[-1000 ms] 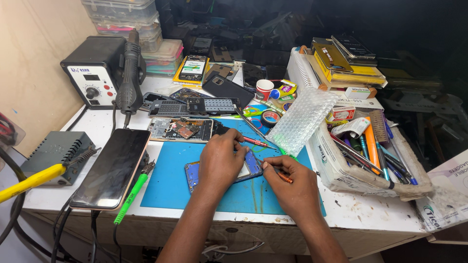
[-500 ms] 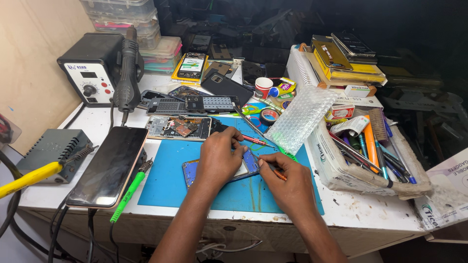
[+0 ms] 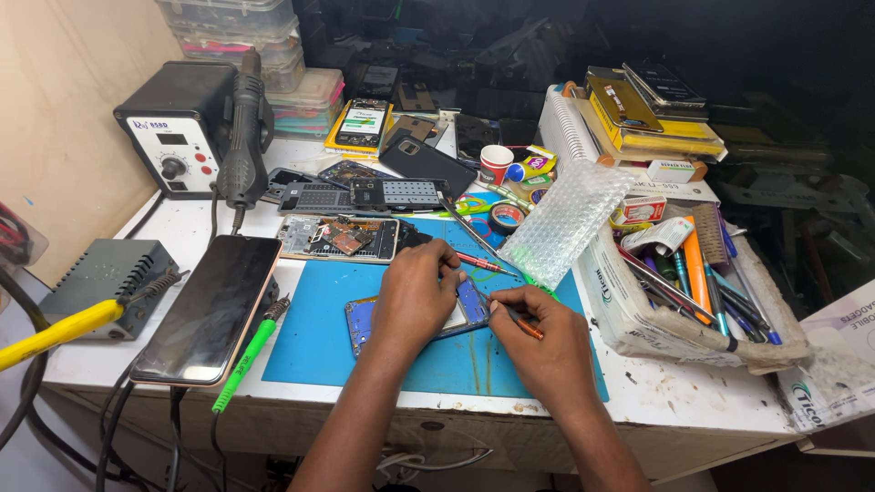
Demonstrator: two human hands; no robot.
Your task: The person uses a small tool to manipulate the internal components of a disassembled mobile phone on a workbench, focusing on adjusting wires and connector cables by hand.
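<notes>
Blue opened phone (image 3: 465, 308) under left hand (image 3: 415, 301)

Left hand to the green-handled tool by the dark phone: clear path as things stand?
Probably yes. The green-handled tool lies uncovered at the blue mat's left edge, with bare mat between it and the left hand. But that hand rests on the opened phone.

a single view is given, taken from a head-worn camera above the near edge of the white workbench (image 3: 182, 228). it is aimed forward and steeply down, close over the blue mat (image 3: 319, 337). the forearms are seen entering from the bottom edge; the dark back shelves are reached at the top.
</notes>
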